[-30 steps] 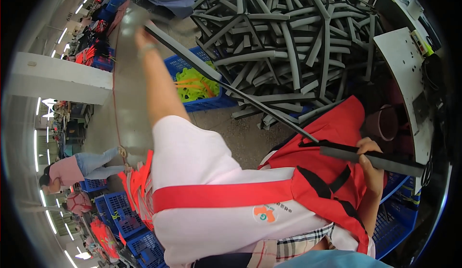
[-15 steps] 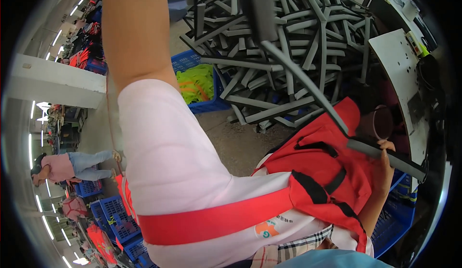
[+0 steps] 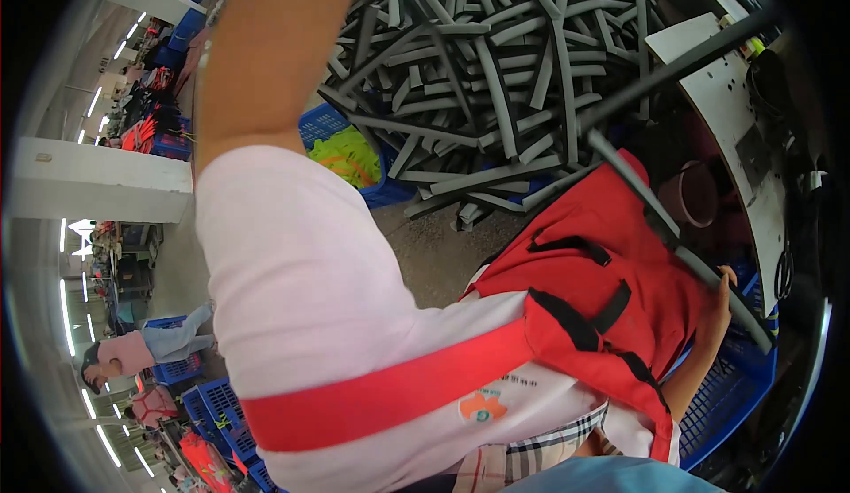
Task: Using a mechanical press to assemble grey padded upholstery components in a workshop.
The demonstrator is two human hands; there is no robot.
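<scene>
My right hand [image 3: 722,296] is closed on the lower part of a long grey-and-black foam strip [image 3: 636,185], beside my red apron [image 3: 584,263]. The strip has bends in it. A blurred length of strip [image 3: 677,72] runs from its upper end toward the upper right, and looks joined to it at a bend. My left arm [image 3: 257,77] reaches up past the top edge, so my left hand is out of view. Beyond the apron lies a big heap of similar grey-and-black strips [image 3: 505,68].
A blue crate with yellow-green cloth [image 3: 345,156] stands left of the heap. Another blue crate [image 3: 730,391] sits below my right hand. At the right are a white tabletop [image 3: 708,68] and a pinkish bucket [image 3: 686,196]. Further off at left, people [image 3: 133,356] stand among crates.
The blurred upper length of strip has swung from the top middle toward the upper right. My left arm has tilted rightward. My right hand keeps its hold, slightly lower in view.
</scene>
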